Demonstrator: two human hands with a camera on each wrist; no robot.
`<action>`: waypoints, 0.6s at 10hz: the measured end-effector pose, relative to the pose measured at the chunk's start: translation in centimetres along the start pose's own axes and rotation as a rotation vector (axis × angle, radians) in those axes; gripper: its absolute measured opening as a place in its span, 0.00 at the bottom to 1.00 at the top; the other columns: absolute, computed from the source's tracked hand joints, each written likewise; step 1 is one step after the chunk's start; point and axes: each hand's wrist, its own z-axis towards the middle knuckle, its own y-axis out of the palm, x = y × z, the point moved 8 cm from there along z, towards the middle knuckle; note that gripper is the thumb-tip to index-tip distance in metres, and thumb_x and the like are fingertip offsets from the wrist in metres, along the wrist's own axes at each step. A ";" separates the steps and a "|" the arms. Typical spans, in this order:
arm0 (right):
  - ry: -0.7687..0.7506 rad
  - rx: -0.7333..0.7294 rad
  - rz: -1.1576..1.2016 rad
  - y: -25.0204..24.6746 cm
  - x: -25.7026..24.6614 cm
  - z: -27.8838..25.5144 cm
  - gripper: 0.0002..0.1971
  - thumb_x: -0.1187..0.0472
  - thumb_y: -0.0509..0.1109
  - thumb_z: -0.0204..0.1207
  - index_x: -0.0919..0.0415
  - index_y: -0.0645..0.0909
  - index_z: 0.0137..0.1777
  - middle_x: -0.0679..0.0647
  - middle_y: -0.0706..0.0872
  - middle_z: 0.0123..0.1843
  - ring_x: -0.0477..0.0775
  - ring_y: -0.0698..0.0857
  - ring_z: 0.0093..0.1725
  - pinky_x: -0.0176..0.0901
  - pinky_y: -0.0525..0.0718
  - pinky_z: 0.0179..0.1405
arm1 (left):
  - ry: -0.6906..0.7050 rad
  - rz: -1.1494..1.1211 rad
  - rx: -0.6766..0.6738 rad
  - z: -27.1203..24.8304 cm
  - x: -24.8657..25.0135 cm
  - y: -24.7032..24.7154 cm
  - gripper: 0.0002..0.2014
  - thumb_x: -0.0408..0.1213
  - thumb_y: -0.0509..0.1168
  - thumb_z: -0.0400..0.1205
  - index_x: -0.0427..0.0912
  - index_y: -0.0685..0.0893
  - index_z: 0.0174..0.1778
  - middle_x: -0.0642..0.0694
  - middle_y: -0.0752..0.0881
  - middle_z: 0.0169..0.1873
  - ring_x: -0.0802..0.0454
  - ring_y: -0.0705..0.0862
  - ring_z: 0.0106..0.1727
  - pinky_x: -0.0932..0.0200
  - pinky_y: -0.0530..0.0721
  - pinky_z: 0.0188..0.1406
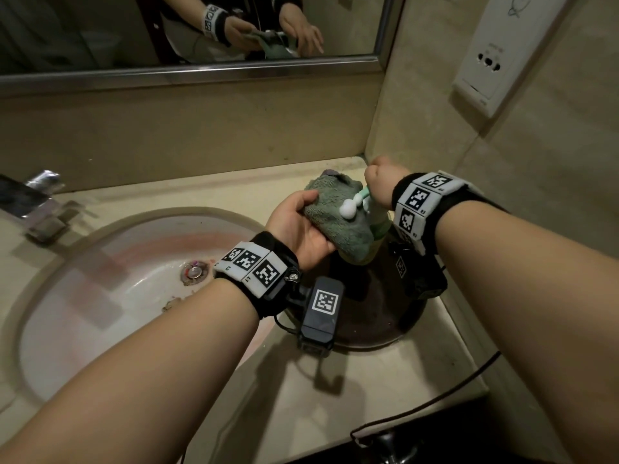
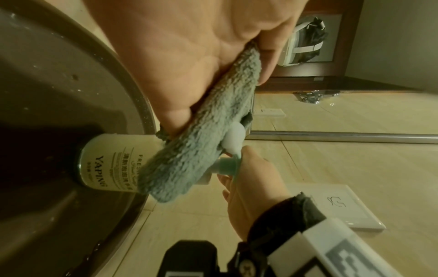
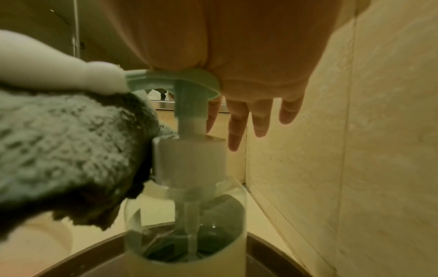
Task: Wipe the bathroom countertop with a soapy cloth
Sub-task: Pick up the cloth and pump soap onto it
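Note:
A folded grey-green fluffy cloth (image 1: 335, 216) lies in my left hand (image 1: 299, 226), thumb on top and fingers beneath, held up against a soap pump bottle (image 1: 376, 234). My right hand (image 1: 380, 182) presses its palm down on the green pump head (image 3: 177, 78), and its fingers (image 3: 237, 127) hang straight behind the bottle. White foam (image 1: 348, 207) sits on the cloth at the nozzle. In the left wrist view the cloth (image 2: 194, 150) crosses the labelled bottle (image 2: 106, 163). The right wrist view shows the clear bottle (image 3: 187, 224) holding some liquid.
The bottle stands in a dark round basin (image 1: 368, 329) on the beige countertop (image 1: 335, 396), in the corner by the right wall. A white sink (image 1: 100, 279) and faucet (image 1: 37, 202) lie left. A mirror (image 1: 167, 28) hangs behind; a black cable (image 1: 435, 400) crosses the front edge.

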 end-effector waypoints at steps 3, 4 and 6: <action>0.041 -0.072 0.098 0.3 0.5 1.3 0.22 0.58 0.46 0.86 0.65 0.69 0.74 0.66 0.76 0.71 0.63 0.76 0.69 0.46 0.73 0.62 | 0.021 -0.029 -0.022 -1.1 0.7 -0.1 0.22 0.43 0.45 0.84 0.32 0.79 0.57 0.34 0.87 0.52 0.39 0.86 0.51 0.39 0.76 0.60; -0.027 -0.072 -0.023 -0.7 -0.3 0.6 0.26 0.51 0.43 0.87 0.65 0.71 0.73 0.66 0.77 0.71 0.63 0.76 0.70 0.50 0.73 0.68 | 0.045 -0.026 -0.043 -2.3 1.9 -0.2 0.24 0.44 0.44 0.85 0.32 0.81 0.54 0.33 0.91 0.43 0.38 0.89 0.45 0.38 0.80 0.51; -0.268 0.049 0.054 -4.9 -6.2 -2.1 0.22 0.45 0.54 0.84 0.57 0.80 0.65 0.56 0.84 0.62 0.56 0.81 0.58 0.47 0.77 0.55 | 0.105 0.019 -0.023 -5.5 4.9 -0.9 0.24 0.46 0.45 0.85 0.34 0.80 0.59 0.34 0.86 0.52 0.39 0.83 0.54 0.41 0.78 0.55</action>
